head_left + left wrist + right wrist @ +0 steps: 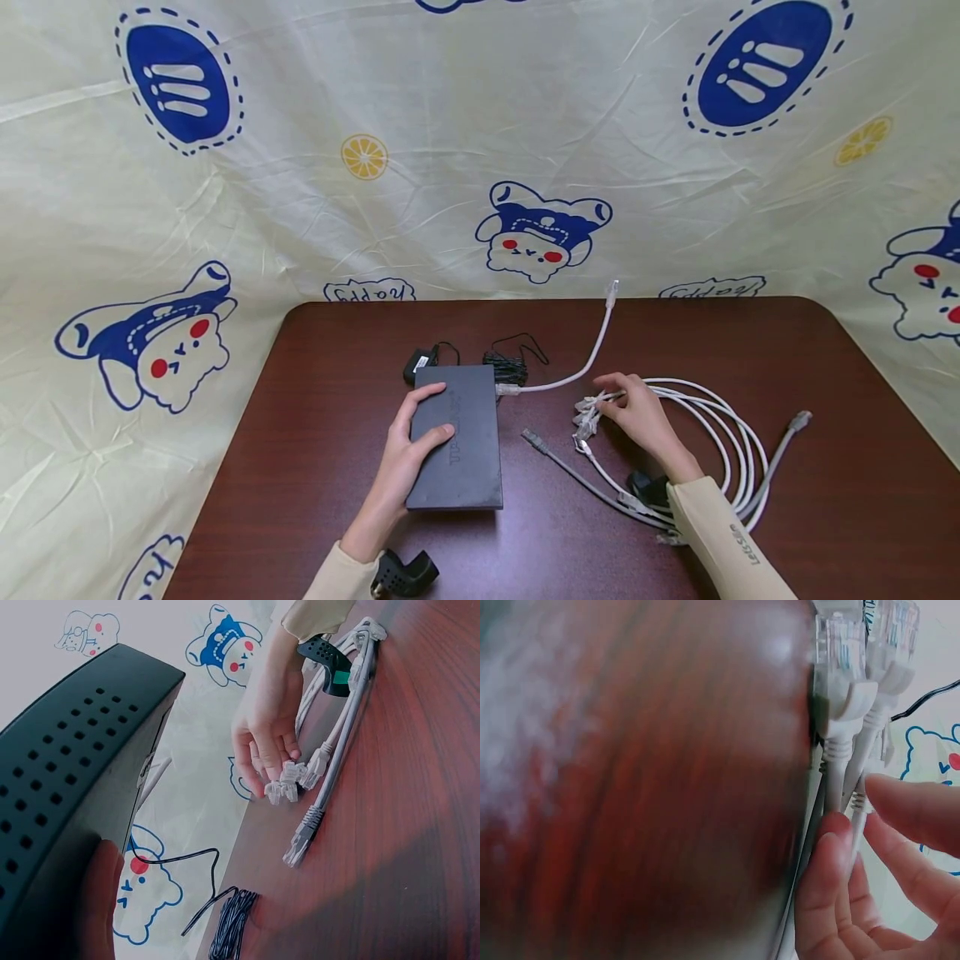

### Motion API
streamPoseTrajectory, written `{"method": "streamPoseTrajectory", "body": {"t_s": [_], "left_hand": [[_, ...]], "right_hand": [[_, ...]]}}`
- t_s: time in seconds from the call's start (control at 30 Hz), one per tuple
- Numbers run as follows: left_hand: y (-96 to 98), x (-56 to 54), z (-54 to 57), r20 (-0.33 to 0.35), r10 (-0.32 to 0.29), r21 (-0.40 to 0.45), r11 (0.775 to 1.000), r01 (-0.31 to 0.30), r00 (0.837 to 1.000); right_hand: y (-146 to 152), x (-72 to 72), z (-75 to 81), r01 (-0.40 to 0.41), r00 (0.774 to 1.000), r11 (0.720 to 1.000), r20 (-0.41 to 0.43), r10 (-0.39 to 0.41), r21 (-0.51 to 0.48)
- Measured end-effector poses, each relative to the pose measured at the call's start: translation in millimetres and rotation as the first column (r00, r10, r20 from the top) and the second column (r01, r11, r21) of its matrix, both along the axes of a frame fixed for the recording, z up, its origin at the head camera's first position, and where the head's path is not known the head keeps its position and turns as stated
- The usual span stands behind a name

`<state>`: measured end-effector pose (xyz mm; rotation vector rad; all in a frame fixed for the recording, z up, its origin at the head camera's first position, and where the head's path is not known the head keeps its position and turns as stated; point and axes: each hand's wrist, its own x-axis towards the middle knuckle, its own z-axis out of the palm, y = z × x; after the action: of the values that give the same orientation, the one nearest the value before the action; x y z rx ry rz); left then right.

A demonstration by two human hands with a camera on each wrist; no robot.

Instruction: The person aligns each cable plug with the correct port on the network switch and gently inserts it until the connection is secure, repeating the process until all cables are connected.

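My left hand holds a flat black network switch by its left side, thumb on top. Rows of vent holes show on the switch in the left wrist view. One white Ethernet cable is plugged into its right side, its free end pointing up and away. At right, my right hand pinches a white cable just behind a cluster of clear plugs. These plugs appear close up in the right wrist view. The coiled white Ethernet cables loop around beyond that hand.
Behind the switch lie a black power adapter and its bundled black cord. Grey cable ends stick out on both sides of the coil. A patterned cloth hangs past the far edge of the brown table.
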<state>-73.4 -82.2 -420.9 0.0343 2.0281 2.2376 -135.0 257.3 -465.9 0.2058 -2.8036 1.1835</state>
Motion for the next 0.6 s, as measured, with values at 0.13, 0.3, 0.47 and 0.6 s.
{"method": "streamPoseTrajectory", "body": {"t_s": [0.13,0.3,0.47,0.6], "left_hand": [[0.3,0.3,-0.6,0.003,0.0,0.001,1.0,0.0,1.0],[0.5,0.9,-1.8,0.004,0.0,-0.002,1.0,0.0,1.0],[0.7,0.9,-2.4,0.001,0.005,0.005,1.0,-0.005,1.0],[0.8,0.5,-2.5,0.001,0.006,0.02,1.0,-0.006,1.0]], "right_hand": [[-2.0,1.2,0.7,0.021,1.0,1.0,-0.002,-0.021,-0.001],[-3.6,3.0,2.8,0.044,0.999,0.999,-0.015,-0.044,-0.015],[-4.2,5.1,6.0,0.047,0.998,0.998,-0.034,-0.048,-0.03],[-4.6,6.0,7.7,0.06,0.997,0.998,-0.052,-0.062,-0.033]]}}
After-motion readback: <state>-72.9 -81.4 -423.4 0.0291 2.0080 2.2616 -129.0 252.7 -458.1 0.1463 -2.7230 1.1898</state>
